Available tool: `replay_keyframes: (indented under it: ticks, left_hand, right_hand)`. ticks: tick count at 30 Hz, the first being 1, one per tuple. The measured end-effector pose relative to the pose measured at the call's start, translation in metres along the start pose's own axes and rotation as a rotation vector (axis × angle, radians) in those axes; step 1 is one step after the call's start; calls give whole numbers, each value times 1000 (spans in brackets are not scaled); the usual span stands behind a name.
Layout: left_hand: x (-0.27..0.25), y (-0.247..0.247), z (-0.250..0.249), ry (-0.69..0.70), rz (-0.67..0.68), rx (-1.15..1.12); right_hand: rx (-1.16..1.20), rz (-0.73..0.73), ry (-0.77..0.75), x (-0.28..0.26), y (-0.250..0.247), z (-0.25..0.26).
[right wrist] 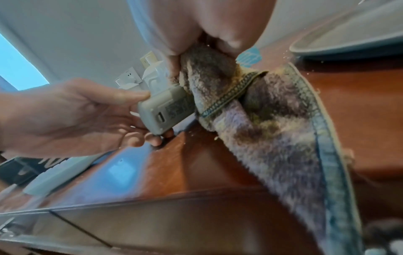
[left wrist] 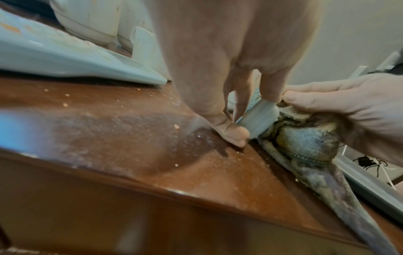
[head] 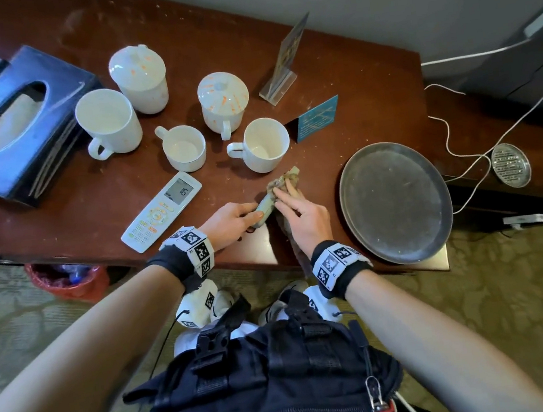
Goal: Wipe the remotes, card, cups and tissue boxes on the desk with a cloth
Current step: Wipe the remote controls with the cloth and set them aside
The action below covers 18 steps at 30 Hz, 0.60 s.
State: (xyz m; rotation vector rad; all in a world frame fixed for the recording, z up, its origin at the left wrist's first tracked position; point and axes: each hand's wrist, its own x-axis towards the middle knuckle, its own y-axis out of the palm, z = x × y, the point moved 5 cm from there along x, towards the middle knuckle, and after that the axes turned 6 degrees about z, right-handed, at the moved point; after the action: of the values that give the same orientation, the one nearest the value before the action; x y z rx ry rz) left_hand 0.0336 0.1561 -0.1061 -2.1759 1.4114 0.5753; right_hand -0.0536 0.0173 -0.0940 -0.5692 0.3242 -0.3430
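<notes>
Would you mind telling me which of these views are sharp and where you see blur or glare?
Head view: mostly sharp, wide-angle bending at the edges, desk dust visible. Left wrist view: the near desk edge and the white remote are blurred, with a blue glare patch. Right wrist view: the cloth is soft and the desk reflects blue light.

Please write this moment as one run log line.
left hand: holds small grey remote | right hand: wipes it with cloth | white remote: on desk

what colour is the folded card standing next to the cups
Teal blue with faint pale printing; the folded card shows best in the head view.
</notes>
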Motion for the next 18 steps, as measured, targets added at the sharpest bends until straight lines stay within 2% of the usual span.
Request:
replay_keyframes:
  ticks: [7, 11, 14, 16, 18]
  left_hand:
    - [1, 0, 2, 13, 19, -3]
    - [1, 0, 2, 33, 12, -22]
    - [1, 1, 2, 37, 8, -20]
    - [2, 0, 2, 25, 7, -18]
    - [3, 0, 1, 14, 13, -11]
  right_hand:
    - [-94, -82, 41, 17, -12, 4]
    - [-239, 20, -139, -10, 6, 8]
    - [-310, 28, -245, -17, 4, 8]
    - [-343, 3, -235, -5, -4, 9]
    - [-325, -57, -122, 10, -16, 10]
